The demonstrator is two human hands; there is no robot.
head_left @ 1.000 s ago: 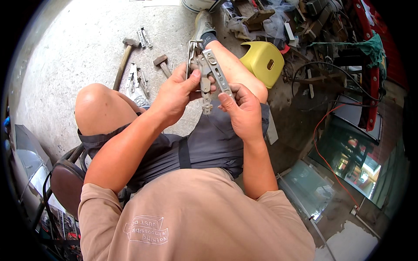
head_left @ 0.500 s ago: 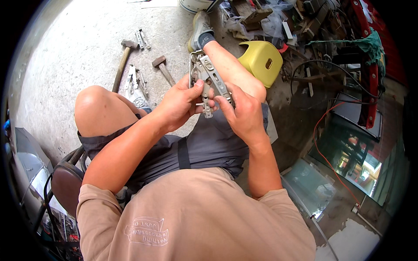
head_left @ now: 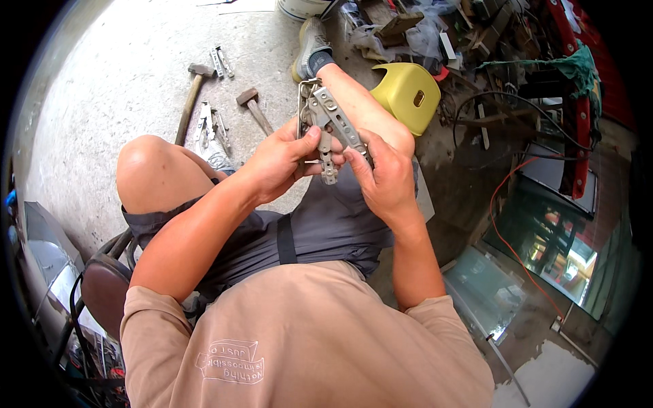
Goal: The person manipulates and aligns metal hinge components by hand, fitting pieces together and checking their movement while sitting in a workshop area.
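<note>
Well — left fingers (head_left: 309,141) and right fingers (head_left: 358,165) grip a metal linkage (head_left: 339,121)

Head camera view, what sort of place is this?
Probably a workshop or repair space: two hammers lie on the concrete floor, a jumbled heap sits at upper right, and a jointed metal fitting is being handled.

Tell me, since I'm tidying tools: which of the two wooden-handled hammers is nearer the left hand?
The brown-headed, wooden-handled hammer: in view, it lies right beside the left hand, while the grey-headed, wooden-handled hammer lies farther left.
</note>
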